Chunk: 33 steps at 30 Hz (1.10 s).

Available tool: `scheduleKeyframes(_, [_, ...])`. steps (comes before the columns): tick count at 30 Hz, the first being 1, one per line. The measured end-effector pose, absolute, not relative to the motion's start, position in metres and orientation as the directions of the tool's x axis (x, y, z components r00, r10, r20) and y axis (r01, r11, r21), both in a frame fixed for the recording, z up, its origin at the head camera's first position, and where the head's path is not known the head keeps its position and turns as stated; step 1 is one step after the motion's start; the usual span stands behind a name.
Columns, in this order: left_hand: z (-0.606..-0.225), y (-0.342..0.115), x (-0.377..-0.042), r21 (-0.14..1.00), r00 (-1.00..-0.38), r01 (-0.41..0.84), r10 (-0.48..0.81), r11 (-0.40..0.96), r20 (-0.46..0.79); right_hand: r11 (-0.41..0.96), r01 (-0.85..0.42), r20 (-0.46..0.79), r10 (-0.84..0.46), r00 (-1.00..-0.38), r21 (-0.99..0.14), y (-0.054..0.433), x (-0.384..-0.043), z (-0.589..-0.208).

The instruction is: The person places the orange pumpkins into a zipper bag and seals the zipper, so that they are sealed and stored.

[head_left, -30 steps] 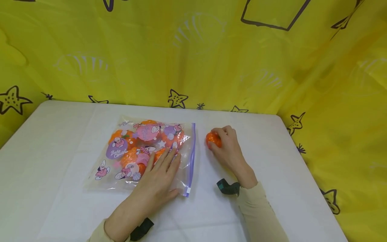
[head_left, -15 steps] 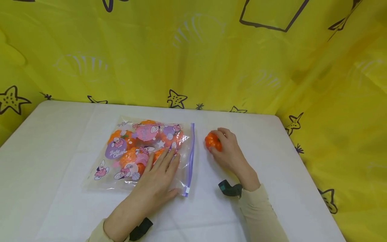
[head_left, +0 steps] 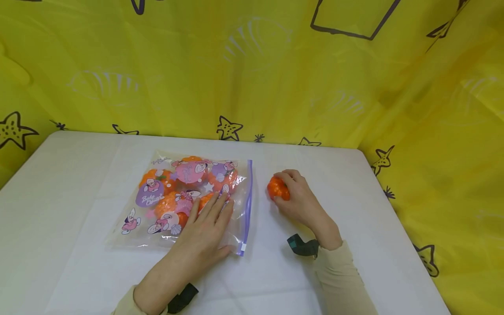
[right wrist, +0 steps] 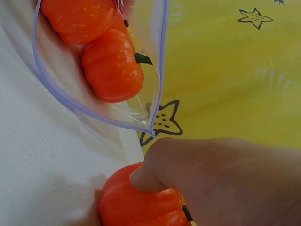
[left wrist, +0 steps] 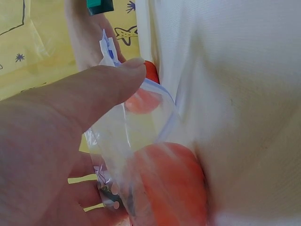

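Observation:
A clear printed zip bag [head_left: 134, 239] lies flat on the table, its purple-edged mouth facing right. Inside it are several orange toy pumpkins [right wrist: 113, 66], one showing a green stem in the right wrist view. My left hand [head_left: 204, 236] rests on the bag's lower right part with fingers straight and spread. In the left wrist view its thumb crosses over the bag's rim. To the right of the bag, my right hand [head_left: 301, 199] grips a small orange toy pumpkin [head_left: 277, 189] between thumb and fingers, down by the tabletop. The bag's mouth stands parted in the right wrist view.
The white-covered table [head_left: 354, 271] has a yellow patterned curtain [head_left: 252, 87] behind it and along its right side. Dark wrist-worn devices [head_left: 302, 246] sit under both forearms.
My right hand has shifted slightly toward me, the small pumpkin turning in its fingers. My left hand stays on the bag.

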<state>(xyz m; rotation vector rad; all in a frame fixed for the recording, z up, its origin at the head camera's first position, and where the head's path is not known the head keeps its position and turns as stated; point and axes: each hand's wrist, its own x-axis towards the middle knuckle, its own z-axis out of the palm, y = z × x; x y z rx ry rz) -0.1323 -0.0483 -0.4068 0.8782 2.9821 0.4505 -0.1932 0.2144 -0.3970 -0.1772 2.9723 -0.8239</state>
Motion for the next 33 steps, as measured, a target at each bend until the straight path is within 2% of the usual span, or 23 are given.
scheduleKeyframes(15, [-0.405, -0.048, -0.131, 0.27, -0.846, 0.526, 0.528, 0.807, 0.07, 0.817, -0.125, -0.005, -0.155, -0.988, -0.563, 0.214, -0.187, -0.391])
scheduleKeyframes(23, [-0.405, -0.048, -0.131, 0.261, -0.838, 0.543, 0.534, 0.798, 0.11, 0.784, -0.158, -0.009, -0.204, -0.979, -0.6, 0.21, -0.184, -0.387])
scheduleKeyframes(33, [-0.406, -0.049, -0.131, 0.269, -0.837, 0.543, 0.537, 0.795, 0.102, 0.749, -0.224, 0.005, -0.283, -0.959, -0.624, 0.204, -0.181, -0.387])
